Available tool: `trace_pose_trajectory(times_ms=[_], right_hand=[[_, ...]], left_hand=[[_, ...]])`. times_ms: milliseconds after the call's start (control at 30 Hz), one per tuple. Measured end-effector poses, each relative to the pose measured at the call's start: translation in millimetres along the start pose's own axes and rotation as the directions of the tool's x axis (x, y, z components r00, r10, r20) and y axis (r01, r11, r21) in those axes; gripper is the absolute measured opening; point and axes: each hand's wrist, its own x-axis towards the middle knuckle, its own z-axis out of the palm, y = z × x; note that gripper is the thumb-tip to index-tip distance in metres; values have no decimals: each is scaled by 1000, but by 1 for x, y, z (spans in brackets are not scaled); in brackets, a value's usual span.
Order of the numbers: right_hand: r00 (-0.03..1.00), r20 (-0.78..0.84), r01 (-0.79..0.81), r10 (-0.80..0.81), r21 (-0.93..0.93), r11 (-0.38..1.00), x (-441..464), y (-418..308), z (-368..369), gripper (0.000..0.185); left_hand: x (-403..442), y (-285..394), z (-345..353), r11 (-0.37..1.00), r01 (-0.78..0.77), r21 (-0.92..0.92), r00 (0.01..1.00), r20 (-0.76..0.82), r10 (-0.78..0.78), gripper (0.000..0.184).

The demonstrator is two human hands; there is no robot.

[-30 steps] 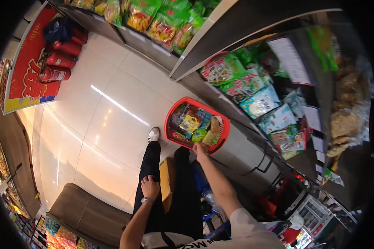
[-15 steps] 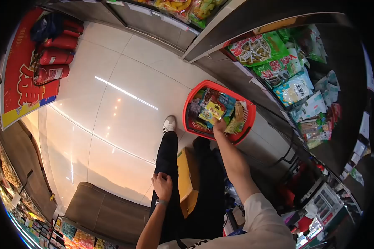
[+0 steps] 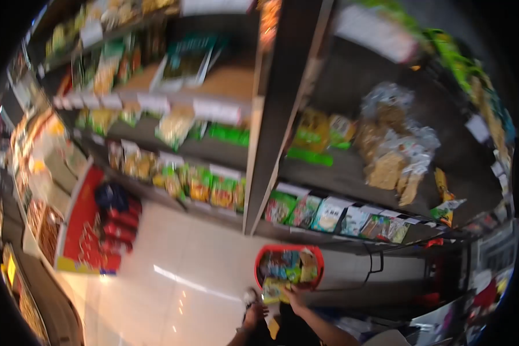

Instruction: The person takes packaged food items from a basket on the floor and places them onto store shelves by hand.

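The person's right hand (image 3: 294,299) is closed on a yellow packet (image 3: 275,289), gripping it along its right-hand side. Blur hides the exact placing of the fingers. The packet is at the near edge of the red basket (image 3: 319,263), overlapping its rim in this view; whether it touches the rim cannot be told. The right forearm slants up and to the left from the lower right, the hand reaching forward in front of the body.

The left hand (image 3: 257,313) is partly open, its fingers loosely parted and pointing towards the packet. It is just below and to the left of the packet, apart from the right hand and near a shoe (image 3: 250,296). The left forearm rises from the bottom edge, angled up and to the right.

The basket stands on the pale tiled floor (image 3: 196,254), with a green bag (image 3: 293,273) and a tan packet (image 3: 308,264) among its contents. Beyond it, a low shelf carries a row of bagged goods (image 3: 328,215).
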Motion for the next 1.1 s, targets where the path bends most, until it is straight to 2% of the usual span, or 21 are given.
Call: trace_pose_trajectory(times_ms=[33,67,133,167,200,267,300,333,367,400,467,600,667,733,767,800,867,933,1000,1067,1100], right_hand=[[997,37,73,-71,-52,996,-26,-41,4,28],[990,58,137,-132,-106,985,-55,-82,7,28],[966,48,248,-252,89,965,-90,-114,13,27],[918,46,390,-394,77,918,-101,-121,13,25],[915,35,402,-403,33,915,-117,-138,10,23],[896,27,442,-444,-157,883,-141,-154,2,22],[860,-26,505,-510,-94,858,-166,-182,-2,23],[811,-74,579,-581,-45,814,-187,-204,-4,26],[846,-21,530,-533,147,835,-164,-172,-8,27],[763,-32,638,-646,195,745,-202,-215,-16,36],[784,-85,619,-615,180,764,-247,-255,-30,48],[846,-185,529,-499,405,746,-254,-251,-56,39],[794,-264,606,-548,405,684,-279,-285,-66,30],[523,-425,832,-739,63,551,-301,-314,-82,26],[382,-466,846,-798,-171,505,-303,-322,-90,29],[382,-480,842,-790,-171,512,-307,-327,-97,29],[242,-462,712,-853,-513,480,-314,-338,-107,40],[217,-418,595,-882,-660,459,-327,-360,-114,48],[172,-402,571,-899,-703,424,-310,-358,-123,51],[166,-253,522,-953,-798,302,-296,-347,-136,49],[214,-167,551,-962,-793,261,-304,-347,-151,47]], left_hand=[[-30,79,37,999,42,9,997,-59,-41,57],[-52,139,68,977,-15,-213,999,-48,5,60],[-83,216,102,946,-159,-283,974,112,197,63],[-103,249,120,955,-248,-162,955,127,270,64],[-108,262,128,950,-219,-224,951,171,259,57],[-114,285,137,967,-254,23,948,202,245,47],[-132,302,159,983,-171,-71,981,79,176,37],[-150,319,183,986,-165,-17,980,109,166,37],[-167,334,207,971,-240,-26,962,131,241,37],[-182,347,229,949,-314,-41,936,152,316,38],[-201,366,264,925,-381,-21,896,237,374,36],[-234,395,327,858,-499,122,822,382,424,36],[-237,408,352,694,-687,215,676,540,502,50],[-262,418,395,497,-855,148,478,594,647,71],[-260,420,393,429,-866,256,483,648,589,86],[-271,422,406,444,-874,199,445,698,562,95],[-267,410,418,685,-728,1,388,825,411,96],[-255,391,436,839,-542,-44,447,830,333,95],[-252,379,464,777,-625,79,505,799,325,90],[-245,374,491,943,-331,-43,624,739,253,84],[-242,371,501,958,-282,-50,651,723,229,80]])
